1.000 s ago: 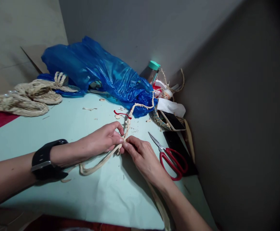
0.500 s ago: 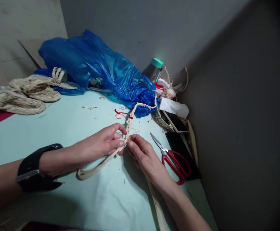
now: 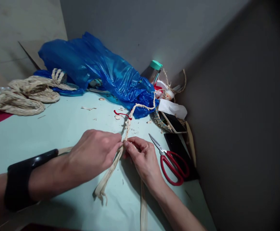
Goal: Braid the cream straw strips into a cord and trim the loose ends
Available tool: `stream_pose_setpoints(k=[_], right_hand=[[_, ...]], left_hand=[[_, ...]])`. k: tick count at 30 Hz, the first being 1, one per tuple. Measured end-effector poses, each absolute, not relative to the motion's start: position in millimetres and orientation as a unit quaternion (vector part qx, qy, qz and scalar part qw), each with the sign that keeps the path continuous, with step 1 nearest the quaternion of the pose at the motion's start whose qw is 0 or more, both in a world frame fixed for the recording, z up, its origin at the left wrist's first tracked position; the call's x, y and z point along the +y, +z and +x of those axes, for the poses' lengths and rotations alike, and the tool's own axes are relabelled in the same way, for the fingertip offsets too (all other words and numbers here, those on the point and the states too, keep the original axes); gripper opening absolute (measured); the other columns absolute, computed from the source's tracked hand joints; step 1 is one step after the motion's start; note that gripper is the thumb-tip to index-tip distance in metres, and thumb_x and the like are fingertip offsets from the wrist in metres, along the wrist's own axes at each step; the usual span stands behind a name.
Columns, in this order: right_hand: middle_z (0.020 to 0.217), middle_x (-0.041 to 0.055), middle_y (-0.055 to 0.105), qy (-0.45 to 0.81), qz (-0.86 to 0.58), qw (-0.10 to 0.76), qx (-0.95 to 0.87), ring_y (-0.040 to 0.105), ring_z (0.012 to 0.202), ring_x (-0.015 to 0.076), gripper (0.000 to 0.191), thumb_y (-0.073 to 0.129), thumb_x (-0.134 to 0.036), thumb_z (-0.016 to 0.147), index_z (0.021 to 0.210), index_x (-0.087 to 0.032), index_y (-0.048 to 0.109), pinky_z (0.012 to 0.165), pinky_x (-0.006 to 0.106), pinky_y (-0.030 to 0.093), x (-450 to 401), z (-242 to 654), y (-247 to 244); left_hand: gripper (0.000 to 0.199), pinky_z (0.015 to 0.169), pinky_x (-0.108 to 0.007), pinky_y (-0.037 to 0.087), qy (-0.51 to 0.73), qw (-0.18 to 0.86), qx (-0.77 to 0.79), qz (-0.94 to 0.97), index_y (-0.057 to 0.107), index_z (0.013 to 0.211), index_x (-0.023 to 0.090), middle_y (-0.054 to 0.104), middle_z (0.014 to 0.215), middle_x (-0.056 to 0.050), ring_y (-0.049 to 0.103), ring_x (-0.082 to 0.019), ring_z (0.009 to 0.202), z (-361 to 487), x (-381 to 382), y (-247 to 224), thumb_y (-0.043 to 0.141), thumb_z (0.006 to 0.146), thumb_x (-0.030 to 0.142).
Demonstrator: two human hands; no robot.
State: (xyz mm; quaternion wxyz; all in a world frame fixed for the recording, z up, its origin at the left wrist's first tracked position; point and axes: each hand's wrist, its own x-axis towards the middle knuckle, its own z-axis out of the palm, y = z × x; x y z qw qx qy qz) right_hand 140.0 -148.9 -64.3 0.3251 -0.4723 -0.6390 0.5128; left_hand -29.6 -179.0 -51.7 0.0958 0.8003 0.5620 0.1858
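Note:
A pale braided cord (image 3: 128, 126) of dried plant fibre runs from my fingers up to the blue bag, with a red string (image 3: 121, 113) tied round it. My left hand (image 3: 98, 147) is closed at the lower end of the braid, its thumb and fingers pinching a strand. My right hand (image 3: 142, 155) pinches the braid's end from the other side, thumb against forefinger. One loose flat strand (image 3: 106, 181) hangs down between the hands, and another strand (image 3: 143, 205) trails below my right hand. The fingertips partly hide where the strands cross.
Red-handled scissors (image 3: 170, 160) lie right of my right hand, beside a dark flat object (image 3: 178, 154). Behind are a blue plastic bag (image 3: 101, 64), a bottle with a green lid (image 3: 155, 65) and a phone (image 3: 175, 122). Woven fibre slippers (image 3: 26, 93) sit at the left.
My left hand has turned over, knuckles up, and closed; a strand now stretches back behind its wrist. The loose strand hangs lower between the hands. My right hand keeps its pinch.

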Motion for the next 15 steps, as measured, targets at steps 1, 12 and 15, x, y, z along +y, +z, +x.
stream_pose_setpoints(k=[1, 12, 15], right_hand=[[0.057, -0.0013, 0.059, 0.531, -0.464, 0.328, -0.628, 0.048, 0.053, 0.0119, 0.026, 0.061, -0.033, 0.089, 0.070, -0.016, 0.067, 0.054, 0.025, 0.036, -149, 140, -65], [0.081, 0.0043, 0.071, 0.716, -0.361, 0.310, -0.511, 0.063, 0.080, 0.0169, 0.022, 0.066, -0.034, 0.088, 0.087, -0.015, 0.077, 0.082, 0.028, 0.046, -146, 144, -64], [0.071, 0.0026, 0.067, 0.709, -0.384, 0.323, -0.496, 0.057, 0.065, 0.0127, 0.021, 0.074, -0.035, 0.082, 0.083, -0.013, 0.076, 0.065, 0.024, 0.043, -144, 146, -67]], left_hand=[[0.028, 0.054, -0.033, 0.035, 0.195, 0.058, 0.537, 0.819, 0.060, 0.073, 0.020, 0.064, 0.061, -0.003, 0.059, -0.020, 0.052, -27, -183, -54, 0.041, 0.094, 0.021], [0.032, 0.055, -0.035, 0.048, 0.189, -0.211, 0.384, 0.879, 0.071, 0.085, 0.007, 0.068, 0.063, -0.008, 0.063, -0.022, 0.054, -2, -201, -64, 0.043, 0.078, -0.006], [0.026, 0.055, -0.036, 0.044, 0.246, -0.083, 0.407, 0.876, 0.070, 0.076, 0.014, 0.067, 0.062, -0.005, 0.061, -0.021, 0.054, -9, -197, -59, 0.048, 0.090, 0.012]])
